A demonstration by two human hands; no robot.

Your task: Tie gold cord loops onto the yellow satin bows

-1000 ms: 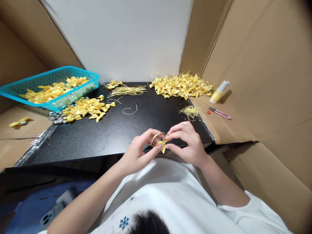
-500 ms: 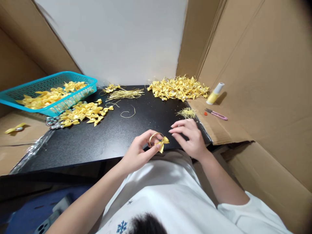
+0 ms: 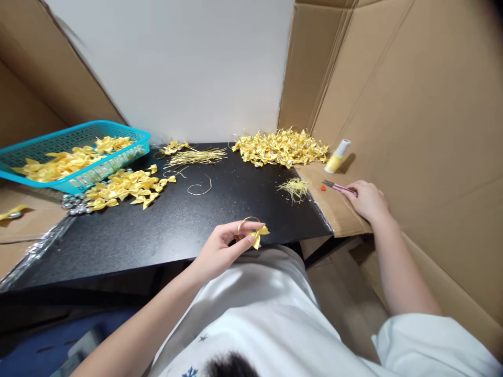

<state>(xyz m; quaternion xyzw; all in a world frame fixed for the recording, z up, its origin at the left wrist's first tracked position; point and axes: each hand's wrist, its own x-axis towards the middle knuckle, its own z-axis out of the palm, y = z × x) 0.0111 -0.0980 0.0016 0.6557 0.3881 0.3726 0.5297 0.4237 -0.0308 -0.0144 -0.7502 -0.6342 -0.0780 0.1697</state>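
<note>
Left hand [image 3: 227, 246]: pinches yellow bow [image 3: 258, 236] above the near edge of black table [image 3: 168, 225]. Right hand [image 3: 367, 200]: outstretched, palm down, fingers on pink snips [image 3: 341, 187]; grip unclear.

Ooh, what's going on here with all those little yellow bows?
A person is holding one small yellow bow, with a thin gold loop by it, in the left hand. The right hand is over at the side, its fingers on the pink-handled snips, which lie on the cardboard. More bows lie in the blue basket and in a big heap at the back of the black table.
</note>
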